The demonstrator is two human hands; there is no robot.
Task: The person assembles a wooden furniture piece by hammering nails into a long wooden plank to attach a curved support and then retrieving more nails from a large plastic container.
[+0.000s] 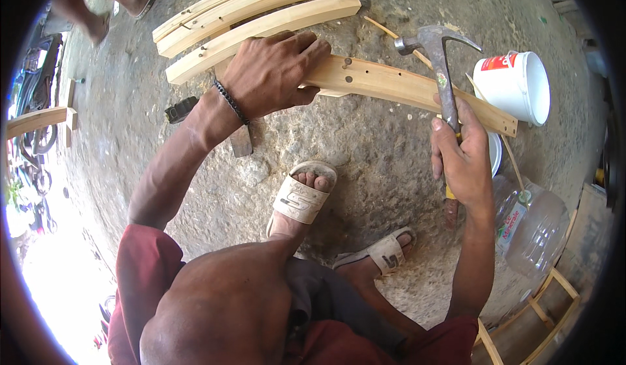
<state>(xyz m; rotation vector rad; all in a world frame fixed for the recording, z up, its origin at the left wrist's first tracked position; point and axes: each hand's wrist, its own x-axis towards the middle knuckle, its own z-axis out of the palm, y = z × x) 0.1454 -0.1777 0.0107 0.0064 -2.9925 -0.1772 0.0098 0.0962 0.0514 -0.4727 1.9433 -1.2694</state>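
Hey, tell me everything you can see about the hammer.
The claw hammer has a worn grey, metal-looking head, with a round striking face toward the picture's left and a curved, tapering claw toward its right. A small, worn sticker marks the grey neck; the grip shows yellow and dark parts and a reddish-brown butt. The right hand holds it around the grip, head pointing away from the person. It crosses in front of the pale wooden piece; whether they touch is unclear.
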